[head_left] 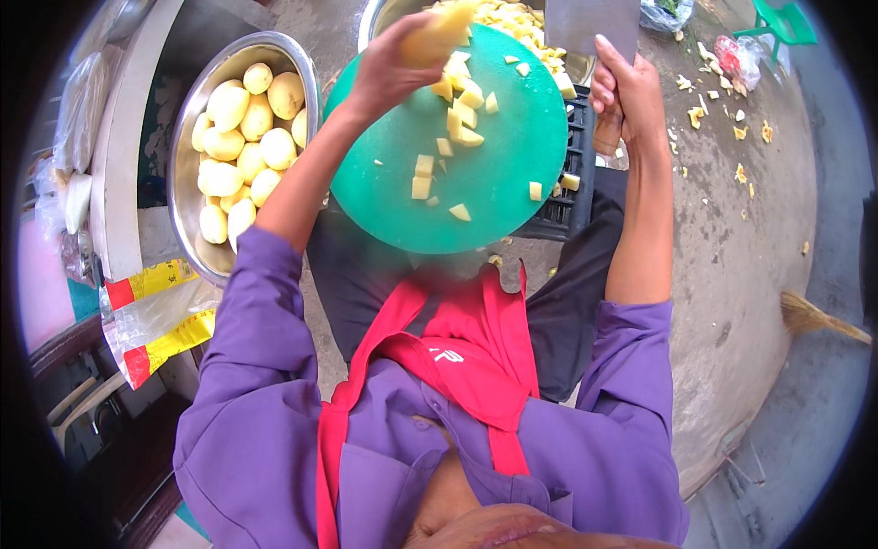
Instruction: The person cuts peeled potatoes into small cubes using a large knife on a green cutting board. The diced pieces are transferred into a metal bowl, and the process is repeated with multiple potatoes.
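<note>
My left hand (389, 69) is wrapped round a yellow peeled potato (439, 35), blurred by motion, above the far side of a round green cutting board (375, 192). At the board's far right, my right hand (629, 99) grips the wooden handle of a cleaver (593, 23), its broad blade raised and cut off by the upper edge of the picture. Several potato chunks (465, 112) are scattered in a line across the board. Beyond it, a metal basin (370, 23) partly hidden by the board and my hand holds many more cut potato pieces (508, 20).
Whole peeled potatoes (224, 146) fill an oval steel basin (311, 78) at the left. A black plastic crate (578, 206) shows under the board. Scraps (739, 172) litter the floor at the right, with a green stool (785, 23) and a straw broom (809, 316).
</note>
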Demonstrator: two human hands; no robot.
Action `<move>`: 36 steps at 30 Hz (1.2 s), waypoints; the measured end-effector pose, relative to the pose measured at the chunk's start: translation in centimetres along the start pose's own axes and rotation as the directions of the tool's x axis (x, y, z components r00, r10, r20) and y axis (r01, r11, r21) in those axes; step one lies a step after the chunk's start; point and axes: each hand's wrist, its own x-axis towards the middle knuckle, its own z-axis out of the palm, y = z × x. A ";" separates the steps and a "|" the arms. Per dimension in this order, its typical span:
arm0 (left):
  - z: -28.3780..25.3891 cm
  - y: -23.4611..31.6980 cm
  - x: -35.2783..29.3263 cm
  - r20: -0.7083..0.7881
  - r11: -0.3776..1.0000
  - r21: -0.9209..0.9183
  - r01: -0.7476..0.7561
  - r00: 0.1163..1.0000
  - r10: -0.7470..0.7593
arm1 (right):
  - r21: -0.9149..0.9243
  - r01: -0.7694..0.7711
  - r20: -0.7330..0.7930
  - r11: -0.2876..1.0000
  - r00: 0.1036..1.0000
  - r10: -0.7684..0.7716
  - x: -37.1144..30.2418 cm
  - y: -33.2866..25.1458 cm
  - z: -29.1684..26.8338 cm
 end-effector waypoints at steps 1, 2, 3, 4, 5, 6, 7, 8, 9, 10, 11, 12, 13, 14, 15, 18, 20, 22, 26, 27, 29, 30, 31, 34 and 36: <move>-1.5 1.7 -1.0 -0.077 0.987 -0.052 0.152 0.985 -0.156 | -0.087 -0.028 0.038 0.996 0.999 0.032 -0.8 0.0 -0.3; -3.1 1.3 -2.7 -0.182 0.950 -0.124 0.288 0.934 -0.307 | -0.172 -0.054 0.089 0.984 0.994 0.070 -1.7 0.3 -0.4; -4.8 1.7 -3.8 -0.174 0.886 -0.342 0.313 0.906 -0.387 | -0.259 -0.080 0.128 0.962 0.985 0.116 -2.6 0.3 -0.2; -5.8 2.4 -4.7 -0.229 0.793 -0.537 0.288 0.855 -0.466 | -0.376 -0.126 0.190 0.918 0.959 0.210 -3.9 -0.1 0.0; -7.5 2.3 -6.4 -0.277 0.732 -0.619 0.285 0.792 -0.543 | -0.484 -0.153 0.262 0.861 0.914 0.310 -5.2 -0.3 0.9; -8.6 3.6 -6.9 -0.264 0.671 -0.680 0.295 0.756 -0.599 | -0.587 -0.194 0.304 0.786 0.847 0.436 -6.2 -0.1 1.6; -9.7 5.0 -7.6 -0.246 0.606 -0.737 0.299 0.717 -0.653 | -0.684 -0.215 0.326 0.697 0.764 0.557 -7.1 0.4 2.3; -10.8 5.2 -9.0 -0.264 0.593 -0.747 0.300 0.685 -0.679 | -0.743 -0.162 0.375 0.649 0.703 0.604 -8.1 1.6 2.8; -11.6 5.4 -9.9 -0.272 0.574 -0.764 0.296 0.659 -0.702 | -0.796 -0.107 0.401 0.596 0.645 0.651 -8.7 2.8 3.0; -12.1 6.1 -10.9 -0.217 0.510 -0.792 0.336 0.625 -0.750 | -0.839 0.105 0.490 0.533 0.570 0.659 -8.7 3.3 3.3; -12.5 6.2 -12.1 -0.176 0.440 -0.830 0.344 0.586 -0.791 | -0.808 0.294 0.584 0.510 0.511 0.631 -8.6 5.1 2.8; -12.6 5.9 -13.5 -0.134 0.378 -0.859 0.344 0.563 -0.816 | -0.829 0.255 0.552 0.498 0.512 0.658 -8.3 5.8 2.7; -12.5 5.6 -14.8 -0.087 0.314 -0.885 0.343 0.541 -0.836 | -0.849 0.214 0.519 0.483 0.512 0.685 -7.7 6.0 2.6; -12.1 5.9 -15.7 -0.078 0.316 -0.872 0.373 0.531 -0.844 | -0.880 0.080 0.433 0.467 0.535 0.725 -6.5 5.6 2.6; -11.5 6.2 -16.5 -0.066 0.315 -0.859 0.404 0.522 -0.850 | -0.894 -0.059 0.343 0.444 0.547 0.764 -5.0 4.8 2.7; -8.8 6.8 -17.5 0.016 0.250 -0.857 0.452 0.508 -0.861 | -0.917 -0.005 0.289 0.400 0.684 0.670 0.5 3.4 2.4; -6.8 6.3 -17.5 0.074 0.229 -0.835 0.500 0.514 -0.855 | -0.912 0.038 0.276 0.409 0.794 0.542 3.9 2.9 2.7; -5.0 5.0 -17.2 0.131 0.202 -0.829 0.522 0.532 -0.836 | -0.902 0.110 0.316 0.418 0.828 0.464 7.6 3.1 2.5; -1.5 3.3 -14.8 0.133 0.278 -0.773 0.570 0.574 -0.808 | -0.911 0.228 0.333 0.343 0.898 0.288 11.7 2.5 4.2; -0.7 2.8 -14.0 0.083 0.390 -0.709 0.588 0.618 -0.782 | -0.906 0.266 0.347 0.328 0.912 0.220 12.1 2.8 4.3; 0.1 1.4 -13.0 0.152 0.515 -0.505 0.693 0.659 -0.737 | -0.897 0.271 0.332 0.350 0.935 0.128 11.9 3.0 4.2; 0.4 0.7 -13.0 0.096 0.619 -0.304 0.724 0.670 -0.736 | -0.889 0.244 0.306 0.388 0.946 0.105 11.1 2.8 4.4; 0.9 0.1 -13.1 0.044 0.684 -0.083 0.725 0.688 -0.724 | -0.878 0.217 0.277 0.426 0.957 0.083 10.0 2.6 4.3; 1.8 1.0 -12.1 -0.149 0.738 0.428 0.522 0.846 -0.512 | -0.805 0.103 0.157 0.584 0.987 0.042 5.4 0.6 3.6; 2.6 2.3 -9.6 -0.190 0.799 0.487 0.353 0.935 -0.298 | -0.765 0.069 0.070 0.640 0.997 -0.024 2.8 -0.4 2.9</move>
